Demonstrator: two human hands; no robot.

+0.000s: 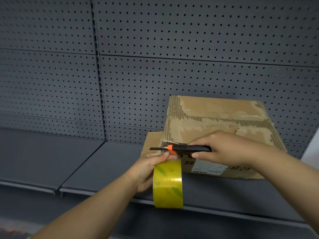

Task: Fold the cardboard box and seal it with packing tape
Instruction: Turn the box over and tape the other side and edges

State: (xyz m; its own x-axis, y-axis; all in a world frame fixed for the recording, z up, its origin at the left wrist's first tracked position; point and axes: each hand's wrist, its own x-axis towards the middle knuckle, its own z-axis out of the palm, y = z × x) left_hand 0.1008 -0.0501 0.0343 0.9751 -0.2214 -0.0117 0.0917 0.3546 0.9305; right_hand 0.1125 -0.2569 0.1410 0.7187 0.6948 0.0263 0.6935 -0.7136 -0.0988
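Observation:
A worn brown cardboard box (219,118) with its flaps folded down stands on a grey metal shelf (103,163), its top torn and streaked with tape. A white label (207,168) is on its near side. My left hand (148,168) holds a yellowish roll of packing tape (168,183) upright in front of the box's near left corner. My right hand (222,149) grips a black and orange utility knife (181,148), its blade pointing left just above the roll, at the stretch of tape between roll and box.
A grey pegboard back wall (155,57) rises behind the shelf. A flat piece of cardboard (152,140) sticks out from behind the box on its left. The shelf's front lip (224,211) runs below the roll. A white surface (312,149) shows at the far right.

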